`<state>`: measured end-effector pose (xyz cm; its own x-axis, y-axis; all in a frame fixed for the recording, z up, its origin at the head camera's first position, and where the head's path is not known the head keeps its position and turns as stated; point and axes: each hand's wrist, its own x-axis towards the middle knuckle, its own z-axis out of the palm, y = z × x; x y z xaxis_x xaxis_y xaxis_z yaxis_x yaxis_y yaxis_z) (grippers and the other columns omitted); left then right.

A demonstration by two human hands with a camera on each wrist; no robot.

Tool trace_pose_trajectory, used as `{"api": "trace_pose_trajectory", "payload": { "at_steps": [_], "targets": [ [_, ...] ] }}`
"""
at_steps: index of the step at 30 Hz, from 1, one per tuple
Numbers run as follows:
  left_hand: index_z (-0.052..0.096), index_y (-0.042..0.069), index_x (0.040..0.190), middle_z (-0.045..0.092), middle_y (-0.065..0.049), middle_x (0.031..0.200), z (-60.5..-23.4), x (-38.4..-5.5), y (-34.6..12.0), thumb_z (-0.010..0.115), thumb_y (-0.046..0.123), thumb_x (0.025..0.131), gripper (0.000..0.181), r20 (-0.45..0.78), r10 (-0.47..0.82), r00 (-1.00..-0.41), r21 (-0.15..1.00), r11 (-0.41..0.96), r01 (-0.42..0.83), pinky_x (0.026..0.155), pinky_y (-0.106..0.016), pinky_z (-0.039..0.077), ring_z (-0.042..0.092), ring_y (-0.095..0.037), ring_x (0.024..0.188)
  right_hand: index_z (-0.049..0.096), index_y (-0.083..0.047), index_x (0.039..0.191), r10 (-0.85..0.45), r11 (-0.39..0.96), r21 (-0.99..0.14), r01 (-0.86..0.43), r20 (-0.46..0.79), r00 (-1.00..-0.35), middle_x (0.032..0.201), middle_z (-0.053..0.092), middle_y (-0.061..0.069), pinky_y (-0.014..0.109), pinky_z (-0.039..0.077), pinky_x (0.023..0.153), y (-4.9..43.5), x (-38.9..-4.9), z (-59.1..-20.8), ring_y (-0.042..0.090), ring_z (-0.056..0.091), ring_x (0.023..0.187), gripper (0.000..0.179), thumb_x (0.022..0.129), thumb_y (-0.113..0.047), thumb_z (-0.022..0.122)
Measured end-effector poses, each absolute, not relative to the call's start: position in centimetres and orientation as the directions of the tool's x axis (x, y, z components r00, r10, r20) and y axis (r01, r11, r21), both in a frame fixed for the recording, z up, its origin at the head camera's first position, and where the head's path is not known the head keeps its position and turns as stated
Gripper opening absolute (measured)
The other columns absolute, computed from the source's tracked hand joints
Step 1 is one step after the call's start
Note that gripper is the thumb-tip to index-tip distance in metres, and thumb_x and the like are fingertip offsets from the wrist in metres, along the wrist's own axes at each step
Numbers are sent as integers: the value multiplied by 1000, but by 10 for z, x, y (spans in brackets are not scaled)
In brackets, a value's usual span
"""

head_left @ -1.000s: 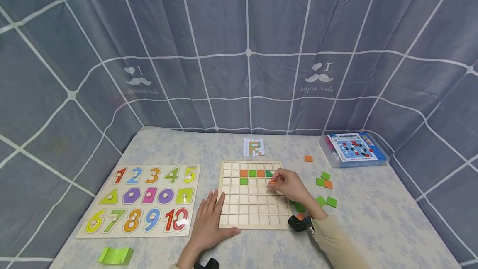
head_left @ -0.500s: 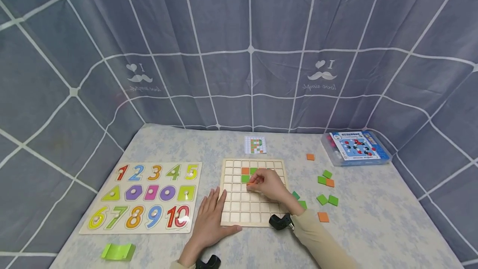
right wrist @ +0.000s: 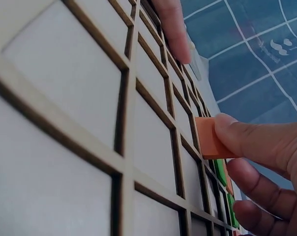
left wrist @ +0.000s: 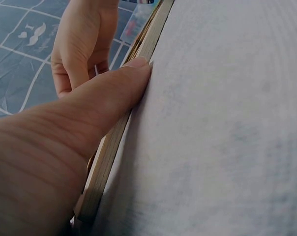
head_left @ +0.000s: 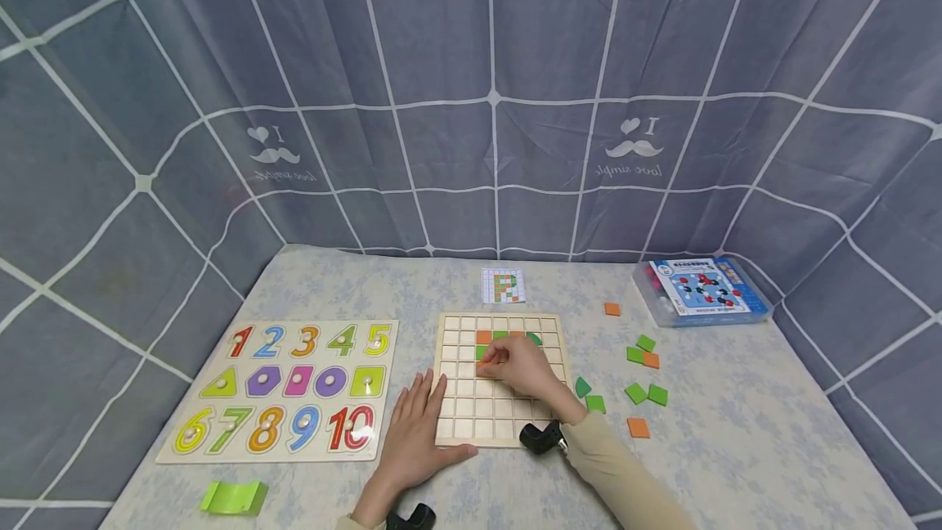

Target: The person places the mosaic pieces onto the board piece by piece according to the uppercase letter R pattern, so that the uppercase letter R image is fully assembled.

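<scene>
We identify a curtained-off play corner, building type undeterminable: a grid-print curtain [head_left: 441,145] encloses three sides of a patterned tabletop [head_left: 736,432] bearing a number puzzle [head_left: 235,436].

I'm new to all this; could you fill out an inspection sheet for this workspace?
Surface: table with a pale, blue-patterned covering.
Job's things: wooden grid board; orange and green tiles in some far cells; loose tiles to its right; pattern card behind.
Clutter: number puzzle and green piece at left; plastic box at far right.
Grips: right hand pinches an orange tile; left hand touches the board.
Cables: nothing seen.
Surroundings: grey-blue curtain with white lines.
</scene>
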<state>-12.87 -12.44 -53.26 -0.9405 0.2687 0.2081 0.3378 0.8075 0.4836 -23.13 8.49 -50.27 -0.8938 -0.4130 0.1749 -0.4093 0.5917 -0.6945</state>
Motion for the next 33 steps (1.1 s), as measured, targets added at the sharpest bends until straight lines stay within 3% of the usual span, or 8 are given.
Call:
{"api": "trace_pose_trajectory", "payload": {
  "at_steps": [8, 23, 33],
  "targets": [
    [31, 0, 147, 26, -23, 149, -533, -129, -124, 67, 67, 71, 108, 182, 271, -945, 496, 805, 326, 111, -51, 10, 14, -37, 140, 73, -18, 80, -401, 641, -655, -401, 160, -902, 66, 55, -13, 25, 41, 51, 85, -229, -502, 6, 47, 55, 6, 81, -23, 77],
    [31, 0, 147, 27, -24, 149, -531, -128, -124, 70, 65, 70, 108, 190, 266, -945, 495, 805, 327, 110, -51, 11, 16, -38, 139, 68, -23, 71, -364, 714, -578, -395, 174, -915, 63, 55, -15, 25, 42, 56, 83, -231, -497, 3, 49, 57, 15, 77, -28, 80],
    [32, 0, 146, 28, -25, 148, -531, -127, -124, 70, 64, 70, 107, 191, 265, -945, 496, 805, 325, 110, -51, 11, 16, -38, 139, 66, -24, 64, -355, 728, -558, -399, 190, -915, 59, 54, -16, 24, 41, 52, 83, -232, -499, 3, 48, 53, 20, 75, -30, 81]
  ]
}}
